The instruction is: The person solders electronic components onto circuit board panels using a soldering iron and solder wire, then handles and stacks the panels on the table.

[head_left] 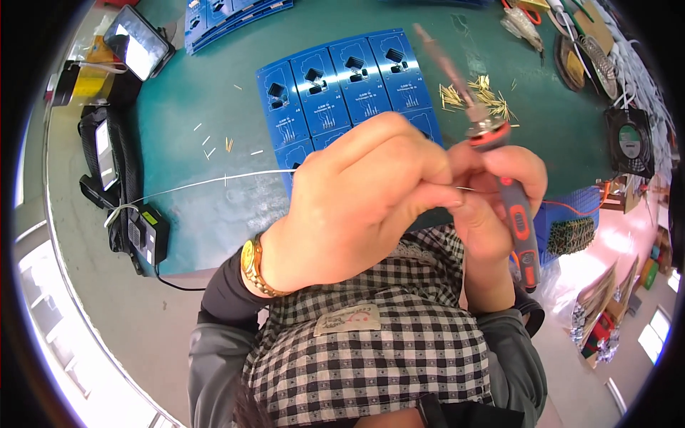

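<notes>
In my right hand [485, 221] is a soldering iron [519, 214] with a grey and red handle, its blurred metal tip pointing up over the table. My left hand [371, 192], with a gold watch at the wrist, pinches a thin silvery wire [228, 175] that trails off to the left. A short bit of thin strand shows between the two hands, whose fingertips meet or nearly meet. Beneath and beyond them lies a panel of blue circuit boards [342, 78], partly hidden by my left hand.
Brass-coloured pins [479, 98] lie heaped right of the panel, with a few loose ones [228, 145] on the left of the green mat [200, 85]. More blue boards [232, 18] are stacked at the back. A phone [139, 44] stands far left; a black fan [630, 143] is at right.
</notes>
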A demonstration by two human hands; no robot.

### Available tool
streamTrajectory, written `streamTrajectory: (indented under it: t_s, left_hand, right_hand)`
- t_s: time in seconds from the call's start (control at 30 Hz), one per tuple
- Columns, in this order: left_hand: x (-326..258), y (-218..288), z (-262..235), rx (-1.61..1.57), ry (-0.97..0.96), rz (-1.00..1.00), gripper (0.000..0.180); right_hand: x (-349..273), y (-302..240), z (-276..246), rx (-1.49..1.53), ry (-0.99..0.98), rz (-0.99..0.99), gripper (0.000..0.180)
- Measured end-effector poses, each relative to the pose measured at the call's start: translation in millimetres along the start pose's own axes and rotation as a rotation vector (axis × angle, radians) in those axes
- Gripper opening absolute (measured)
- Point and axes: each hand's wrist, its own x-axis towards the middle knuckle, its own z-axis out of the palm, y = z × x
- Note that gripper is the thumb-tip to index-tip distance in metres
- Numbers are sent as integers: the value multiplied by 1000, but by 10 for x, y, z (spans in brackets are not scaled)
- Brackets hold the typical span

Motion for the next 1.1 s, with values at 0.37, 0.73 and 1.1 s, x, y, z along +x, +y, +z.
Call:
streamTrajectory:
  t_s: [0.37,0.73,1.1]
  left_hand:
    - [210,17,90,111,-127,68,13]
    - [-18,-36,-218,328,-83,19,15]
    - [-391,-21,-133,314,-122,-272,14]
  right_hand:
    - [64,-64,-78,-219,232,-170,23]
    - [158,-231,-337,-443,241,-360,28]
    - [-219,-320,-592,-625,302,-162,25]
